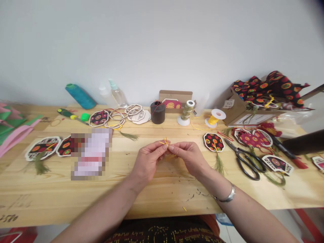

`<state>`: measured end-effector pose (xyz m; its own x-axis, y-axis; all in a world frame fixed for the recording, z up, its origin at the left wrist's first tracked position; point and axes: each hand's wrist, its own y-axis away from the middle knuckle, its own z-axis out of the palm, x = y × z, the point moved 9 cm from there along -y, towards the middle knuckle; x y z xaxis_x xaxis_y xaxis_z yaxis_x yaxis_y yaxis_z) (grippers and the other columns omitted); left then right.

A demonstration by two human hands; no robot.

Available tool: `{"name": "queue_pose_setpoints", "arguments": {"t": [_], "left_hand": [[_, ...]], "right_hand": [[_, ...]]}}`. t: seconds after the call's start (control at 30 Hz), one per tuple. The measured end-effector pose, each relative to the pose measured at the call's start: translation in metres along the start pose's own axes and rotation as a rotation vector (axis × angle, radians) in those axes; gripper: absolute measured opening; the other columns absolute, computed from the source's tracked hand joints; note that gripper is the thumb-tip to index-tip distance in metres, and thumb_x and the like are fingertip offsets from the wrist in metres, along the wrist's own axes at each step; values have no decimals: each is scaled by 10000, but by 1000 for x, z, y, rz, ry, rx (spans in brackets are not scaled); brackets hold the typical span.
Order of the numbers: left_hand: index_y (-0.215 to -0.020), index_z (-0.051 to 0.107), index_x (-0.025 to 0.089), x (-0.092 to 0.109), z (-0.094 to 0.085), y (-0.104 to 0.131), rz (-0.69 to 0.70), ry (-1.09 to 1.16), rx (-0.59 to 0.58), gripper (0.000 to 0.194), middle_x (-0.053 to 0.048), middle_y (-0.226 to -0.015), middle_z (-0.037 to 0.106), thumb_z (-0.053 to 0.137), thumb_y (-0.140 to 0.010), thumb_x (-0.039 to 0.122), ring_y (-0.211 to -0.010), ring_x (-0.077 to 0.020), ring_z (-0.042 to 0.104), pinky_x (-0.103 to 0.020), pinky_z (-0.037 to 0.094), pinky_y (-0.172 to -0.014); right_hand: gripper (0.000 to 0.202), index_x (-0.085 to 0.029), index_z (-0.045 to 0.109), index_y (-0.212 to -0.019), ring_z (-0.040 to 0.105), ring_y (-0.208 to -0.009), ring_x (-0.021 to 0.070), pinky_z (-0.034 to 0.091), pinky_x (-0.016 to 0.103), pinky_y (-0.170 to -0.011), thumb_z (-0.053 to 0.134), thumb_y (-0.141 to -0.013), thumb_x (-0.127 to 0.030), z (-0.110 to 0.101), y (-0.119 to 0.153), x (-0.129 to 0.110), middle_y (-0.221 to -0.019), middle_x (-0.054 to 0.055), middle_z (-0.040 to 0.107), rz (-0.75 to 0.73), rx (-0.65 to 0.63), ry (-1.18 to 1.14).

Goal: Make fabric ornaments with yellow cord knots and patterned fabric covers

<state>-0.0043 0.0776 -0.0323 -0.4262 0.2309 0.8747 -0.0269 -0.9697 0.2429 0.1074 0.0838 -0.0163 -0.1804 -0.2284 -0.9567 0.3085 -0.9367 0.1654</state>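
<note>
My left hand (151, 153) and my right hand (186, 155) meet above the middle of the wooden table. Both are closed, thumbs and forefingers pinching a thin yellow cord (166, 140). Short ends of the cord stick up between the fingertips; the rest of it is largely hidden by the fingers. To the right of my right hand lies a dark patterned ornament (214, 141) with a yellow knot and an olive tassel (219, 164). A spool of yellow cord (214, 118) stands behind it.
Black-handled scissors (246, 160) and several ornaments lie at the right, before a cardboard box (239, 113) of patterned fabric. Along the back stand a black thread spool (158, 113), an olive thread cone (187, 113) and a teal cone (80, 97). A blurred-out object (92, 152) lies left.
</note>
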Motion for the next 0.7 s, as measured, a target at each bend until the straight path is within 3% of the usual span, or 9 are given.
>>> {"name": "queue_pose_setpoints", "arguments": {"t": [0.07,0.13,0.2,0.3,0.4,0.5,0.7], "left_hand": [[-770,767,150,4,0,0,-5,-2,-4,200,-29,-669,656,791,-615,273,-583,-86,458,-233,335,-521],[-755,760,143,6,2,0,-21,-19,-41,172,-14,-598,615,781,-633,263,-548,-74,429,-220,309,-493],[-738,749,139,2,8,1,-77,-44,-122,136,-27,-622,632,758,-672,257,-517,-62,423,-211,281,-463],[-739,733,133,-9,16,6,-193,-85,-247,139,-52,-641,659,722,-717,270,-455,-48,420,-200,209,-407],[-746,723,129,-16,21,10,-264,-112,-307,152,-73,-656,682,713,-724,279,-449,-62,474,-190,189,-380],[-735,713,136,-19,22,12,-301,-99,-317,136,-95,-748,718,720,-711,270,-483,-78,548,-182,219,-375],[-704,709,150,-20,25,16,-335,-67,-358,110,-71,-712,710,725,-705,259,-501,-94,602,-176,238,-376]], "right_hand": [[234,-175,756,-785,643,-772,180,483,333,-764,688,-748,-395,-5,0,-5,-775,58,734,-41,32,87],[227,-185,749,-849,642,-804,186,482,332,-769,704,-738,-377,-19,0,-12,-862,67,743,-94,142,172],[224,-194,739,-873,638,-784,170,478,321,-769,734,-711,-350,-29,-1,-14,-836,52,741,-101,193,163],[237,-189,734,-856,612,-660,126,477,312,-742,772,-671,-332,-23,-6,-2,-683,5,702,21,22,8],[245,-179,737,-820,581,-617,101,472,296,-708,805,-629,-316,-14,-7,5,-679,-6,687,98,-138,-80],[245,-183,736,-809,583,-630,98,469,279,-683,817,-612,-304,-13,-7,7,-716,-3,697,103,-184,-109],[206,-177,724,-805,591,-578,102,471,278,-634,805,-642,-276,-8,-6,11,-658,-11,689,128,-270,-147]]}}
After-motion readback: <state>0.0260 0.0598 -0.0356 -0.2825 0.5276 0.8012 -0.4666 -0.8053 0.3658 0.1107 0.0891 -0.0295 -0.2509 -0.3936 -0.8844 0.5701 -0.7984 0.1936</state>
